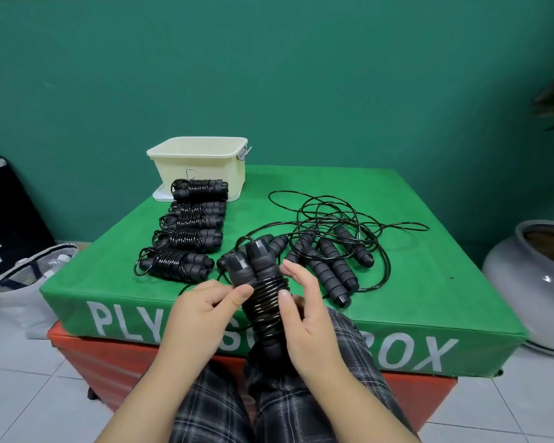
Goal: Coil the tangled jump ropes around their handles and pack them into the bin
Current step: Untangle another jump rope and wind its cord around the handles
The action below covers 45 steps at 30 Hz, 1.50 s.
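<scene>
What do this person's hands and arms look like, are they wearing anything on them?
Both hands, left and right, are bare: no gloves, rings or watch visible. The forearms are bare too, with no sleeves in view. Below them show dark plaid trousers with pale lines.

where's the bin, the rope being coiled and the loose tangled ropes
bin [202, 172]: head view, front wall.
rope being coiled [267, 297]: head view, wound coils around the handles.
loose tangled ropes [330, 263]: head view, a handle in the pile.
</scene>
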Tool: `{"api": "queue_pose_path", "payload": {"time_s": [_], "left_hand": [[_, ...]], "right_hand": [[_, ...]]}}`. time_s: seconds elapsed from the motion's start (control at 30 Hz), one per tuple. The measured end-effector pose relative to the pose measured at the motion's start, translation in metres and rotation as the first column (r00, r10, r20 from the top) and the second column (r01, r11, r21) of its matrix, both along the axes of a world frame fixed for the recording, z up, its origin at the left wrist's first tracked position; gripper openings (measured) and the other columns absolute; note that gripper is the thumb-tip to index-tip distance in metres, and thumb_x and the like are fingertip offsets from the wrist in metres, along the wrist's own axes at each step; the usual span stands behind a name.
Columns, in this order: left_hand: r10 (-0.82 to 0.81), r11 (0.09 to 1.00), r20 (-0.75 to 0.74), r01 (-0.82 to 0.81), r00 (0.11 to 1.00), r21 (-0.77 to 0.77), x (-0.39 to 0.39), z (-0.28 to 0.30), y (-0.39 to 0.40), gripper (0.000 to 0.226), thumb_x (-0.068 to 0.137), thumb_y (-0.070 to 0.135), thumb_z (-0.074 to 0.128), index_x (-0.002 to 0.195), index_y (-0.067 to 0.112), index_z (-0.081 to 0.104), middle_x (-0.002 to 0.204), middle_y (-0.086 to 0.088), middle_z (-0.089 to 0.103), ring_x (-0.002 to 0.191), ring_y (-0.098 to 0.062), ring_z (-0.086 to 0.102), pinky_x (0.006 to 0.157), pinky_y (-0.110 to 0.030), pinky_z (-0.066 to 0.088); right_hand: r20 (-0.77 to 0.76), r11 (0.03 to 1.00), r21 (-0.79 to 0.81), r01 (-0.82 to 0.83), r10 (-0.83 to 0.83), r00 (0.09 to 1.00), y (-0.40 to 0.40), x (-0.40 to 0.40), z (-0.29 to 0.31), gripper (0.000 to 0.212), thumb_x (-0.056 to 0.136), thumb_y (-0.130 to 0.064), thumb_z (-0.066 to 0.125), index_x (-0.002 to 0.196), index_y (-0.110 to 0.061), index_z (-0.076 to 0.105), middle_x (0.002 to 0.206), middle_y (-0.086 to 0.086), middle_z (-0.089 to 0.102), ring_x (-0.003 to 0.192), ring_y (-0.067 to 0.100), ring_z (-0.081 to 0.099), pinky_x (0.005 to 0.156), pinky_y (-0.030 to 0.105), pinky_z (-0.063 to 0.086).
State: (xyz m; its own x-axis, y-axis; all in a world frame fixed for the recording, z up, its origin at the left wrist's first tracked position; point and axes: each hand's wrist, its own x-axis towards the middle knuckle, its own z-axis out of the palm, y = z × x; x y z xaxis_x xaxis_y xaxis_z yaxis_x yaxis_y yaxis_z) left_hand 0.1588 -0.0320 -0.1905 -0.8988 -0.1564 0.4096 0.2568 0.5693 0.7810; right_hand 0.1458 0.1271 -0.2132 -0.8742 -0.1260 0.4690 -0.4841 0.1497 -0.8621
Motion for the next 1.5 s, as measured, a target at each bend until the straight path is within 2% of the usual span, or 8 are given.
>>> {"api": "queue_pose_path", "payload": {"time_s": [0.2,0.3,0.43,0.67,0.8,1.07,1.2,1.5], "left_hand": [[-0.012,0.996,-0.015,0.01,1.0,-0.086,0.007,0.01,0.005,0.032,0.079,0.058,0.05,0.055,0.039,0.059,0.06,0.003,0.052,0.07,-0.007,0.055,0.058,-0.013,0.035],[-0.007,0.99,-0.011,0.006,1.0,-0.138,0.009,0.013,0.006,0.036,0.076,0.056,0.047,0.071,0.029,0.072,0.063,0.004,0.054,0.075,-0.006,0.055,0.06,-0.016,0.036],[-0.009,0.976,-0.05,-0.002,0.999,-0.216,0.008,0.013,0.006,0.048,0.083,0.065,0.051,0.069,0.024,0.071,0.062,0.007,0.054,0.072,-0.007,0.055,0.06,-0.024,0.041],[-0.031,0.954,-0.046,0.016,0.998,-0.299,0.012,0.025,0.005,0.045,0.08,0.058,0.043,0.085,0.025,0.073,0.07,0.015,0.054,0.079,-0.003,0.054,0.067,-0.029,0.047],[-0.011,0.936,-0.092,-0.022,0.996,-0.351,0.015,0.028,0.004,0.025,0.087,0.046,0.047,0.082,0.03,0.066,0.078,0.018,0.055,0.078,-0.004,0.054,0.067,-0.03,0.047],[-0.158,0.98,0.367,0.191,0.917,-0.055,0.01,0.014,-0.008,0.017,0.096,0.021,0.048,0.08,0.024,0.052,0.065,0.01,0.058,0.054,-0.006,0.044,0.061,-0.032,0.041],[-0.193,0.981,0.32,0.184,0.928,0.056,0.007,0.015,-0.014,0.015,0.093,0.01,0.055,0.079,0.018,0.058,0.064,0.014,0.059,0.062,-0.003,0.05,0.065,-0.02,0.044],[-0.086,0.996,0.196,0.091,0.977,-0.014,-0.001,0.011,-0.008,0.014,0.087,0.029,0.061,0.079,0.02,0.054,0.062,0.007,0.049,0.055,-0.004,0.041,0.059,-0.028,0.037]], "right_hand": [[-0.047,0.996,0.071,0.06,-0.056,0.997,0.001,0.0,0.001,0.032,0.091,-0.044,0.041,0.123,-0.048,0.044,0.13,-0.027,0.047,0.125,-0.01,0.04,0.102,0.005,0.028],[0.038,0.967,0.251,0.036,-0.047,0.998,-0.002,0.004,0.003,0.061,0.077,-0.062,0.046,0.134,-0.052,0.025,0.136,-0.033,0.032,0.13,-0.016,0.027,0.101,0.002,0.021],[-0.008,0.898,0.427,0.107,-0.115,0.993,-0.005,0.006,0.001,0.097,0.071,-0.069,0.054,0.151,-0.033,0.012,0.148,-0.017,0.019,0.138,-0.001,0.017,0.111,0.015,0.021],[-0.042,0.916,0.376,0.142,-0.136,0.99,-0.003,0.008,0.002,0.085,0.084,-0.041,0.066,0.145,-0.048,0.006,0.136,-0.024,0.024,0.126,-0.004,0.032,0.091,0.021,0.042],[-0.056,0.938,0.314,0.148,-0.138,0.989,-0.003,0.006,-0.001,0.071,0.081,-0.035,0.07,0.142,-0.04,0.033,0.136,-0.02,0.034,0.113,-0.019,0.035,0.088,0.006,0.036],[0.021,0.97,0.217,0.111,-0.119,0.993,-0.001,0.002,-0.004,0.063,0.079,-0.034,0.071,0.136,-0.038,0.045,0.127,-0.029,0.038,0.115,-0.018,0.038,0.091,0.001,0.031],[0.04,0.983,0.176,0.057,-0.065,0.997,-0.001,0.003,-0.004,0.063,0.074,-0.041,0.067,0.133,-0.048,0.045,0.129,-0.038,0.036,0.123,-0.01,0.041,0.099,0.021,0.043],[0.023,0.998,0.056,-0.014,0.013,1.0,0.002,0.009,0.004,0.058,0.07,-0.044,0.065,0.125,-0.048,0.046,0.122,-0.028,0.051,0.12,-0.004,0.047,0.097,0.008,0.035]]}}
